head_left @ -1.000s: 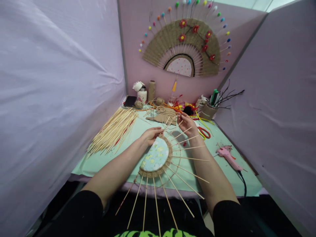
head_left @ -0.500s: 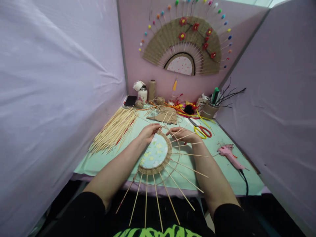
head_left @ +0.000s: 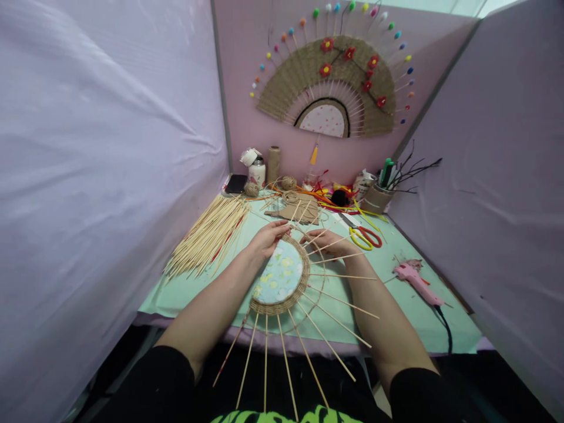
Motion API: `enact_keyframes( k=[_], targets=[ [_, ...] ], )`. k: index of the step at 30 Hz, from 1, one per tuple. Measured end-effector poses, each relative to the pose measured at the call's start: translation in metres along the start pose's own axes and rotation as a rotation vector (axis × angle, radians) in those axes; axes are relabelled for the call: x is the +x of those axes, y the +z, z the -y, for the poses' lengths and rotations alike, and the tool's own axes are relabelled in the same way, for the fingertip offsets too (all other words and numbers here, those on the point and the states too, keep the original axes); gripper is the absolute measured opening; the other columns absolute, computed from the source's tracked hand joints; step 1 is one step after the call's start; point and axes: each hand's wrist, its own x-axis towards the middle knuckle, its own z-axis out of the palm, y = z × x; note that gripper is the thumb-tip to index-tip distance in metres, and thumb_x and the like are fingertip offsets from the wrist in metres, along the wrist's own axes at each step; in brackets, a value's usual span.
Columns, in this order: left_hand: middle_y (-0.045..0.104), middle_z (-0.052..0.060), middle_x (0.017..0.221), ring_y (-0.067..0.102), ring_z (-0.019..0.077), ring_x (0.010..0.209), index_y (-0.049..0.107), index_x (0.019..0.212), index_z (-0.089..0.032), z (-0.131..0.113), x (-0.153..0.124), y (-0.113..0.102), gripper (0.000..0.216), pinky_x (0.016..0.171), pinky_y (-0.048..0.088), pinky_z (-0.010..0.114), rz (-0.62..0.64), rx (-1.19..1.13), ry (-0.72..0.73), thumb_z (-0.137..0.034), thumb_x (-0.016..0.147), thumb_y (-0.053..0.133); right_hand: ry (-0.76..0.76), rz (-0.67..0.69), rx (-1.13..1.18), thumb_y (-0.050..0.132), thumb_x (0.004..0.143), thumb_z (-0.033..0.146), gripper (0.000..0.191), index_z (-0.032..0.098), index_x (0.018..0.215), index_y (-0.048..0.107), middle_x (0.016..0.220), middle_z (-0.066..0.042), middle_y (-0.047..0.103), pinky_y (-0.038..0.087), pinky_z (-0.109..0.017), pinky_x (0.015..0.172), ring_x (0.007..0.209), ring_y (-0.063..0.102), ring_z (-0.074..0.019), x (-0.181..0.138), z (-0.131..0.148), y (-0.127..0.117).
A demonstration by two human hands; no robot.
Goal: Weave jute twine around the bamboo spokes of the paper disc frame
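Pale-green tabletop [head_left: 176,299] inside a lilac fabric booth; a half-round fan frame [head_left: 281,273] lies tilted between two bare hands, its lower spokes reaching past the table's near edge

The right hand [head_left: 331,242] has come down from beyond the spokes, uncovering the scissors [head_left: 356,228], so both hands now meet at the frame's upper end; the left hand [head_left: 268,238] pinches that corner, fingers closed; the right is loosely curled among the spokes, its grip on the thin twine ring [head_left: 325,270] impossible to tell; fingertips blur together, and the lowest spoke tip touches the bottom border
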Motion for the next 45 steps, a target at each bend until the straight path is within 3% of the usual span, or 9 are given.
enact_keyframes(
  k=[8,13,16,21,23,29,36,41,45],
  targets=[
    [0.066,0.000,0.064,0.058,0.0088,0.048,0.059,0.089,-0.013,-0.003,0.001,-0.004,0.022,0.051,0.047,0.019,-0.021,0.028,-0.032,0.004,0.075,0.062,-0.005,-0.029,-0.004,0.065,0.078,0.050,0.039,0.014,0.092,0.065,0.046,0.009,0.034,0.014,-0.018,0.035,0.037,0.024,-0.0040,-0.001,0.004,0.000],
    [0.064,0.000,0.064,0.059,0.0080,0.050,0.060,0.082,-0.014,-0.003,0.002,-0.005,0.017,0.055,0.048,0.019,0.007,-0.006,-0.055,0.003,0.078,0.060,-0.004,-0.034,0.027,0.059,0.080,0.053,0.039,0.016,0.091,0.065,0.046,0.009,0.030,0.013,-0.020,0.036,0.036,0.021,-0.0046,0.001,-0.003,-0.007],
    [0.064,0.003,0.065,0.060,0.0106,0.052,0.061,0.078,-0.012,-0.005,0.003,-0.007,0.008,0.057,0.050,0.023,0.037,-0.012,-0.121,-0.009,0.085,0.059,-0.043,-0.049,0.013,0.060,0.079,0.052,0.035,0.017,0.082,0.065,0.048,0.008,0.031,0.014,-0.021,0.037,0.039,0.023,-0.0052,0.000,-0.004,-0.011],
    [0.067,0.009,0.071,0.065,0.0153,0.060,0.063,0.081,-0.011,-0.010,0.002,-0.009,0.032,0.059,0.053,0.026,0.131,-0.035,-0.218,-0.042,0.088,0.058,-0.030,-0.039,-0.029,0.060,0.077,0.049,0.032,0.017,0.075,0.062,0.046,0.009,0.028,0.015,-0.022,0.039,0.040,0.021,-0.0060,-0.006,0.002,-0.013],
    [0.068,0.010,0.073,0.066,0.0164,0.062,0.065,0.084,-0.010,-0.011,0.002,-0.009,0.037,0.061,0.053,0.026,0.186,-0.012,-0.259,-0.047,0.086,0.060,-0.024,-0.040,-0.022,0.059,0.077,0.048,0.031,0.017,0.075,0.062,0.045,0.009,0.027,0.014,-0.023,0.040,0.040,0.020,-0.0063,-0.009,0.005,-0.013],
    [0.072,0.009,0.080,0.069,0.0154,0.073,0.067,0.085,-0.011,-0.007,-0.002,-0.011,0.006,0.075,0.054,0.026,0.304,0.072,-0.190,-0.016,0.080,0.068,-0.077,-0.062,-0.018,0.059,0.077,0.046,0.030,0.019,0.065,0.054,0.045,0.008,0.029,0.015,-0.024,0.042,0.040,0.022,-0.0065,-0.017,0.010,-0.014],
    [0.072,0.015,0.101,0.071,0.0202,0.076,0.061,0.112,-0.016,-0.007,-0.015,-0.010,0.041,0.071,0.055,0.031,0.547,0.203,-0.159,-0.014,0.073,0.075,-0.096,-0.094,0.006,0.056,0.079,0.050,0.034,0.019,0.065,0.054,0.046,0.007,0.030,0.018,-0.024,0.042,0.042,0.023,-0.0073,-0.014,0.005,-0.020],
    [0.073,0.012,0.096,0.071,0.0176,0.069,0.063,0.107,-0.015,-0.009,-0.016,-0.008,0.028,0.065,0.055,0.027,0.488,0.165,-0.112,-0.016,0.080,0.069,-0.047,-0.096,0.094,0.062,0.075,0.045,0.029,0.018,0.066,0.055,0.048,0.010,0.022,0.012,-0.022,0.042,0.043,0.014,-0.0056,-0.011,0.004,-0.021],
    [0.073,0.010,0.098,0.070,0.0165,0.069,0.064,0.111,-0.017,-0.015,-0.016,-0.009,0.031,0.064,0.055,0.027,0.465,0.132,-0.075,-0.011,0.081,0.065,-0.114,-0.102,0.113,0.069,0.070,0.040,0.028,0.018,0.064,0.053,0.049,0.009,0.028,0.013,-0.022,0.042,0.043,0.019,-0.0047,-0.014,0.007,-0.020]
  ],
)
